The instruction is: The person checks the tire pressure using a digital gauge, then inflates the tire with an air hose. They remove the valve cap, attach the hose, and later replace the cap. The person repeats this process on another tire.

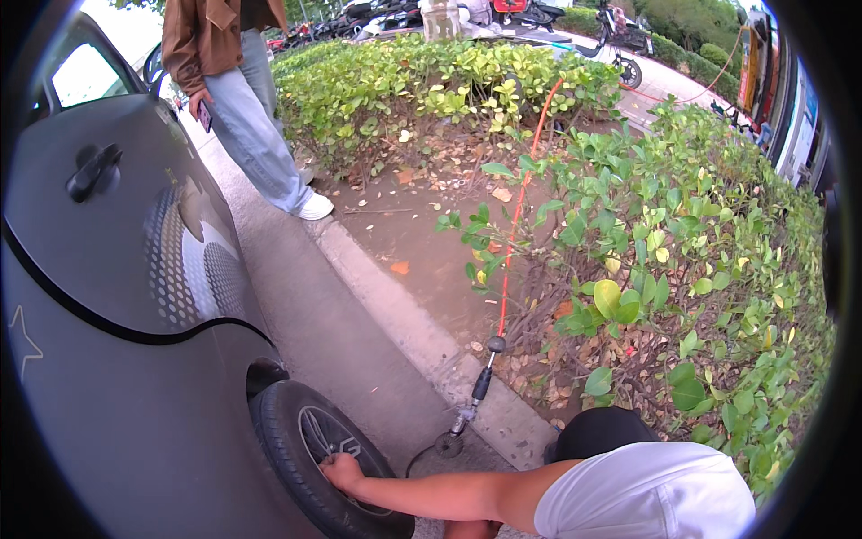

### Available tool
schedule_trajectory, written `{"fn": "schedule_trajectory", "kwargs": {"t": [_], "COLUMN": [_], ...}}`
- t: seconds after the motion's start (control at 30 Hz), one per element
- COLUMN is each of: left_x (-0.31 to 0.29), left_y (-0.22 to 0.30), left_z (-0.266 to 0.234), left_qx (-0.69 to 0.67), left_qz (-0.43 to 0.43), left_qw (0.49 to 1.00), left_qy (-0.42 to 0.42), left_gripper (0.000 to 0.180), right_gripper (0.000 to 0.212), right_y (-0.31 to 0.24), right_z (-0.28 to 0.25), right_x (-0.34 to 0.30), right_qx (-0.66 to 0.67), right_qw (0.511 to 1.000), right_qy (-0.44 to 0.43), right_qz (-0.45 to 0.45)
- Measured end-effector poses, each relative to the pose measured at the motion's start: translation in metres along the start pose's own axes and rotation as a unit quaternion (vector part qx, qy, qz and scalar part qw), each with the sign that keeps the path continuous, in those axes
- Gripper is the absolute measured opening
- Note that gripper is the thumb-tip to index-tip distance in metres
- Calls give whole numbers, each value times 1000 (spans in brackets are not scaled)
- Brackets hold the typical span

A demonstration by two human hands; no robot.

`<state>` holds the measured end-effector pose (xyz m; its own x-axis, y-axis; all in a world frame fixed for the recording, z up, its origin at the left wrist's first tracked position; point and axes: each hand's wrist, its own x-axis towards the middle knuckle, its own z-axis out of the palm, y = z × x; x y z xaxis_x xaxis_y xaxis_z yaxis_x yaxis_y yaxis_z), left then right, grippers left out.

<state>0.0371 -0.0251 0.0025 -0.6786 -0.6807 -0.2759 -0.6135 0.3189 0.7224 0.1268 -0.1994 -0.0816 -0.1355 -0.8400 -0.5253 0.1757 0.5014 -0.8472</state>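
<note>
Hands: two, both bare. The right hand (341,470) is at the face of one wheel (334,440) on a dark grey car (117,395), its fingers bent in against the rim. Whether anything is pinched there I cannot tell — the hand covers it. The left hand (472,529) shows only in part, at the lower edge beneath the right forearm; its grip cannot be read.

Air line: one orange hose (515,216), running down past the shrubs (673,260) to one inflator tool (481,384) with a black handle. The tool lies tilted across the pale kerb (386,296), just beside the wheel and held by neither hand. One thin black tube (414,459) leads from its lower end toward the wheel; its far end is hidden.

Car side: one door handle (92,172), black; one star outline (25,346) on the bodywork.

Bystander: one person (256,126) standing beyond the car — brown jacket, pale jeans, one phone (205,116) in one hand.
</note>
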Motion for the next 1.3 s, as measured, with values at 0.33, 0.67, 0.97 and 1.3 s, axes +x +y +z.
{"fn": "schedule_trajectory", "kwargs": {"t": [0.33,0.67,0.97,1.3], "left_x": [-23,-35,-40,-48], "left_y": [-7,-9,-14,-24], "left_z": [9,13,15,21], "left_qx": [18,27,44,57], "left_qz": [-3,-10,-1,-4], "left_qw": [1000,1000,999,998], "left_qy": [0,-3,-2,-26], "left_gripper": [57,59,62,52], "right_gripper": [16,15,18,14], "right_y": [8,16,10,12], "right_z": [8,16,10,13], "right_x": [1,5,-3,1], "right_qx": [7,59,54,100], "right_qw": [999,995,995,993], "right_qy": [42,76,78,63], "right_qz": [-17,-12,-13,18]}}
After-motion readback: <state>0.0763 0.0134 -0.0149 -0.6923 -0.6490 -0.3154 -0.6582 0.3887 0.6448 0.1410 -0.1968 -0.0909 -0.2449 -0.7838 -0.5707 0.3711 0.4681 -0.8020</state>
